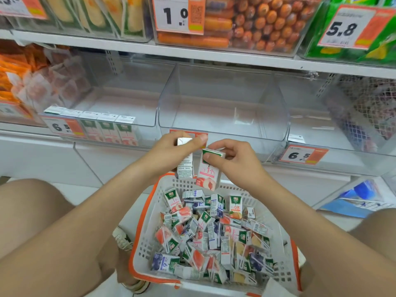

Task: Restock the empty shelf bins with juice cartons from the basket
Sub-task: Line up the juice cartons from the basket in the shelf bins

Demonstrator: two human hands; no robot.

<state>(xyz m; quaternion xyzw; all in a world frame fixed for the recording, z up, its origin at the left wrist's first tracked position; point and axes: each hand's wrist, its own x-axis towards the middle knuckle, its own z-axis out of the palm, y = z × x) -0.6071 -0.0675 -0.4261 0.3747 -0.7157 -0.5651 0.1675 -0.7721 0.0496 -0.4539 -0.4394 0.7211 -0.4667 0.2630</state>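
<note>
A white basket (pixel 147 230) with an orange rim sits on the floor between my knees, filled with several small juice cartons (pixel 205 234). My left hand (pixel 171 153) holds one white carton (pixel 185 166) upright above the basket's far edge. Beside it, my right hand (pixel 233 159) grips a peach juice carton (pixel 209 172) by its top. Both hands hover just below a clear empty bin (pixel 222 99) at the shelf's middle. The left clear bin (pixel 120 97) has a front row of several peach cartons (pixel 111 129). The right clear bin (pixel 321 108) looks nearly empty.
Price tags reading 6.5 hang on the left bin (pixel 64 127) and right bin (pixel 302 155). The upper shelf (pixel 192 52) carries bins of sausages and snack packs. Orange snack packets (pixel 25 78) fill the far-left bin. A blue package (pixel 360 198) lies low at the right.
</note>
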